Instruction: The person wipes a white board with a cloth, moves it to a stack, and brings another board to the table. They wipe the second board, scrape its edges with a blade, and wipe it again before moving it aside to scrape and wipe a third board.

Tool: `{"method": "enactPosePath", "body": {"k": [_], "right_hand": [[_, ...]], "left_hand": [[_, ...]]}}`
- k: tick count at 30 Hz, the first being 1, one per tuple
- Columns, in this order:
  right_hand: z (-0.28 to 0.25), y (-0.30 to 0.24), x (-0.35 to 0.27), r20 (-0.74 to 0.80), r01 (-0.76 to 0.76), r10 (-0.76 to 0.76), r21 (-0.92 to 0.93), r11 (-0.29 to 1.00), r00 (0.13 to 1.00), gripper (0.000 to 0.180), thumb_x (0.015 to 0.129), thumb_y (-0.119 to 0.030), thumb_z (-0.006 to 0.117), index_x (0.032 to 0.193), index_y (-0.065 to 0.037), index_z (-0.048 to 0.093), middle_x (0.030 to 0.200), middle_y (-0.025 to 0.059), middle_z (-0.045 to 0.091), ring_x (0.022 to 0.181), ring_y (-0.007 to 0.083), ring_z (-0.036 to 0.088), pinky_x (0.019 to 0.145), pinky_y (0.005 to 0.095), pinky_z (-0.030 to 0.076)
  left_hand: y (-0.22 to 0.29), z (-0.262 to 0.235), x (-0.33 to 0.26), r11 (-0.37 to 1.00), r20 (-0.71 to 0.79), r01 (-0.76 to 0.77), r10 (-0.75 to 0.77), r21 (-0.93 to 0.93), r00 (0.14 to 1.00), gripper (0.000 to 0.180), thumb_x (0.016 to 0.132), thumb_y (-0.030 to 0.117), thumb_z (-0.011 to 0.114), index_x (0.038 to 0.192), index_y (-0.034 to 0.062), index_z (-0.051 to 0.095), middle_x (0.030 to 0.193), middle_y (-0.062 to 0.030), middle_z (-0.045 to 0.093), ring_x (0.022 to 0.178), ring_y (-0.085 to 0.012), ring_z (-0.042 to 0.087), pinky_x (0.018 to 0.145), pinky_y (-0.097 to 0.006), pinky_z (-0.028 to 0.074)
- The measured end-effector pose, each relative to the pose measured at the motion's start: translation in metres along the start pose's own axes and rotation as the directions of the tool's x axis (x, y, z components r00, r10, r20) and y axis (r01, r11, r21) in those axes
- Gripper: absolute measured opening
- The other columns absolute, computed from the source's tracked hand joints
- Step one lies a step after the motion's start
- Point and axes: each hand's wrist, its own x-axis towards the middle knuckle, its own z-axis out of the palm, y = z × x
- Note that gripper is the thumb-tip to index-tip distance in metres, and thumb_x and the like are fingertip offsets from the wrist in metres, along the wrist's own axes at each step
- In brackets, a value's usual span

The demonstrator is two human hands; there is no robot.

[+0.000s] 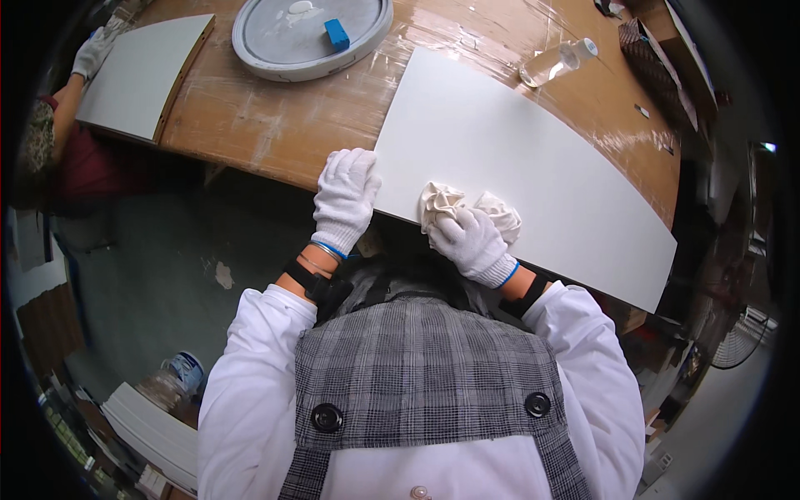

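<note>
**Gloved hands on the white panel at the desk's edge**

We stood at a brown wooden desk (275, 125) with a glossy, streaked top, and below its near edge we saw a dull grey floor (158, 275). The large white panel (533, 158) lay flat on the desk, and we place everything else by it. Beyond its far left corner sat a round grey tray (275, 58) with a small blue block (337, 34) in it. Past its far edge a clear plastic bottle (557, 62) lay on its side. Well to the left of the panel a second, smaller pale board (142, 75) rested on the desk, and another person's gloved hand (92, 52) lay at its far corner. Nothing stood between us and the panel.

Our left hand (345, 198), in a white knit glove, lay palm-down over the panel's near left corner, fingers together and curled over the edge. Our right hand (472, 242), gloved alike, pressed on a crumpled white cloth (467, 205) bunched under its fingers; the cloth lay on the panel just inside its near edge, close to the right of the left hand.
</note>
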Motion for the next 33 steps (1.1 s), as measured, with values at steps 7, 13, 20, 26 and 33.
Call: {"method": "enactPosePath", "body": {"k": [7,13,20,26,33], "right_hand": [[0.016,-0.016,0.023,0.049,-0.135,0.133,0.027,0.991,0.990,0.019,0.076,-0.018,0.070,0.089,-0.009,0.058,0.082,0.0074,0.054,0.072,0.0254,0.058,0.059,0.0369,0.049],[0.013,-0.005,0.004,0.051,0.062,-0.058,-0.082,0.995,0.997,0.021,0.074,-0.019,0.070,0.090,-0.012,0.060,0.086,0.0059,0.055,0.073,0.0240,0.058,0.059,0.0371,0.049],[0.026,-0.010,0.009,0.069,-0.074,0.079,-0.068,0.995,0.994,0.027,0.070,-0.019,0.070,0.095,-0.013,0.063,0.088,0.0031,0.056,0.077,0.0218,0.057,0.059,0.0353,0.048],[0.010,-0.007,0.014,0.029,0.016,-0.016,-0.017,1.000,0.999,0.031,0.074,-0.016,0.070,0.103,-0.008,0.062,0.084,0.0074,0.055,0.075,0.0238,0.058,0.058,0.0376,0.049],[0.021,-0.013,0.049,-0.017,-0.019,0.024,0.283,0.959,1.000,0.018,0.075,-0.020,0.067,0.091,-0.015,0.063,0.094,0.0033,0.057,0.090,0.0247,0.059,0.071,0.0381,0.051]], "left_hand": [[0.001,0.001,-0.001,1.000,0.018,0.013,-0.013,-0.026,1.000,0.036,0.079,0.008,0.069,0.112,0.0060,0.056,0.112,-0.0136,0.058,0.107,-0.0361,0.053,0.095,-0.045,0.044],[-0.002,0.008,-0.005,1.000,-0.052,-0.016,0.015,-0.011,0.999,0.037,0.077,0.008,0.070,0.112,0.0062,0.056,0.111,-0.0129,0.058,0.106,-0.0359,0.053,0.096,-0.045,0.043],[-0.006,0.009,-0.007,1.000,-0.060,-0.016,0.017,0.008,0.998,0.038,0.076,0.007,0.070,0.111,0.0056,0.055,0.108,-0.0130,0.058,0.104,-0.0361,0.053,0.096,-0.045,0.043],[-0.003,0.009,-0.003,0.999,-0.059,-0.051,0.051,0.003,0.997,0.038,0.076,0.008,0.069,0.111,0.0060,0.056,0.105,-0.0142,0.059,0.103,-0.0367,0.054,0.096,-0.045,0.043],[-0.006,-0.009,0.005,0.984,0.107,0.056,-0.038,-0.170,0.993,0.023,0.084,0.005,0.061,0.106,0.0036,0.062,0.095,-0.0159,0.061,0.094,-0.0352,0.058,0.087,-0.041,0.047]]}}
